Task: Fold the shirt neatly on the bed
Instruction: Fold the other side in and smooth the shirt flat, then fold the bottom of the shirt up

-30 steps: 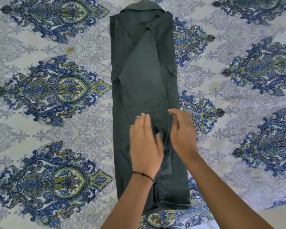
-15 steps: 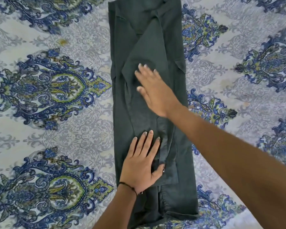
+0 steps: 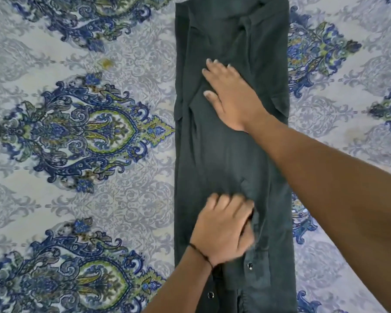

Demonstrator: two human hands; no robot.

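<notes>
A dark green shirt (image 3: 226,159) lies on the bed, folded lengthwise into a long narrow strip with both sides and sleeves turned in. Its collar end runs off the top of the view. My right hand (image 3: 233,96) rests flat on the upper part of the strip, fingers spread, palm down. My left hand (image 3: 224,229), with a thin black cord on the wrist, presses on the lower part with its fingers bent into a crease of the cloth. Metal snap buttons show on the placket near the hem.
The bed sheet (image 3: 88,136) is pale grey with large blue and green paisley medallions and spreads on both sides of the shirt. A small yellowish stain (image 3: 106,62) marks the sheet to the left.
My right hand has slid up the shirt from its lower middle to the chest area. My left hand stayed low and its fingers have curled into the cloth. The view moved closer.
</notes>
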